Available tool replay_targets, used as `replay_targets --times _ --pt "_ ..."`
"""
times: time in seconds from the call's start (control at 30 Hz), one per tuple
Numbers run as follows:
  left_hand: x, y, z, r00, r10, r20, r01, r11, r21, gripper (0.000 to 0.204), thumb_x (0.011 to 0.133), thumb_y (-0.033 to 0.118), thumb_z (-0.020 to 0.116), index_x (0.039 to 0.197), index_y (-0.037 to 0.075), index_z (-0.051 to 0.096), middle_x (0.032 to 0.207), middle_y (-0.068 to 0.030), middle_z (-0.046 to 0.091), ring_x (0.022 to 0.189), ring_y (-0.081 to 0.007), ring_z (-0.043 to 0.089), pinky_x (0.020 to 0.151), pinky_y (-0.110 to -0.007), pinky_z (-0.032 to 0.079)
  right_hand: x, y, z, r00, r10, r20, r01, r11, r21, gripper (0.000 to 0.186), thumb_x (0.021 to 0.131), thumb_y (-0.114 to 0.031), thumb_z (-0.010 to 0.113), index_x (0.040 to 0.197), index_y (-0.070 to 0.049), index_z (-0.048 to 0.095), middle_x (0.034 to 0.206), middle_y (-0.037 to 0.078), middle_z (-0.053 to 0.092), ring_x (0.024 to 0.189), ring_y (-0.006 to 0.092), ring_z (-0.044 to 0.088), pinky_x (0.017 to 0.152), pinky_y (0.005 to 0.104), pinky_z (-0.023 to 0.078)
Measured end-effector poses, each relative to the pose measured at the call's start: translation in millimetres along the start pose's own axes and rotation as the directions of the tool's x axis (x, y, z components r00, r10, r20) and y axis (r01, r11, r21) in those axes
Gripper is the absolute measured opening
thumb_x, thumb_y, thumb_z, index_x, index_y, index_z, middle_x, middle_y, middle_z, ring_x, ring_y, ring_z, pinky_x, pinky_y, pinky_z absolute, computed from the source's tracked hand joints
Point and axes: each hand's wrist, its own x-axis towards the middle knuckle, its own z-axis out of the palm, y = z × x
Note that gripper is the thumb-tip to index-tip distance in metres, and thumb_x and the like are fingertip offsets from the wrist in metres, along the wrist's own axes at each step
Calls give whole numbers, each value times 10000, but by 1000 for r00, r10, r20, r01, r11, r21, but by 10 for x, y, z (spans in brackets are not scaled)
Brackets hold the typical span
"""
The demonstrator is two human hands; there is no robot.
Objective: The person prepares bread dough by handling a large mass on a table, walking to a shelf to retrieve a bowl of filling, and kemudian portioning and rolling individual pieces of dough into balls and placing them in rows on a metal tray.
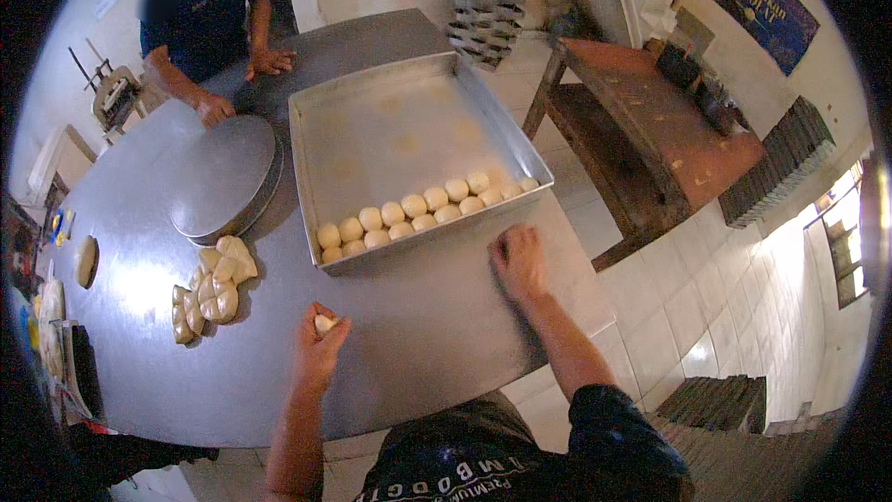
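My left hand (318, 346) is closed round a small piece of dough (324, 323), just above the metal table. To the right, my right hand (518, 262) lies curled on the tabletop, close to the near edge of a large metal tray (424, 240); whatever is under its fingers is hidden. Pale dough balls (413, 205) stand in two rows along the tray's near side. Left of my left hand, a cluster of cut dough pieces (217, 298) sits on the table.
A round metal pan (229, 177) stands left of the tray. An oval dough piece (86, 261) lies at the far left. Across the metal table (400, 372), a co-worker (209, 19) rests a hand near the pan. A wooden table (650, 112) stands beyond, at the right.
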Motion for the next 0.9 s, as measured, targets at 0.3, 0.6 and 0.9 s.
replay_targets --times 0.3,0.6,0.9 --pt "29 -208 -73 974 -80 -214 9 949 -316 236 808 142 675 815 118 440 701 52 427 625 -59 386 544 -234 334 631 171 -673 956 257 -139 -100 734 672 193 821 -124 612 981 -27 562 943 105 620 840 202 609 740 327 483" --pt "96 -279 122 999 45 -15 -47 898 -437 222 885 193 590 1043 78 485 947 -48 541 865 -154 536 757 -298 451 987 -597 -397 978 50 -204 66 849 525 263 877 -102 555 1115 2 590 1018 139 651 887 235 627 822 341 478" --pt "-90 1 -120 957 4 291 32 992 -121 300 950 260 487 1127 35 578 1056 -84 602 998 -195 577 838 -348 473 -857 -862 -280 938 -218 270 -12 757 653 317 840 3 497 1140 -52 582 1117 148 569 1051 272 545 892 364 432"
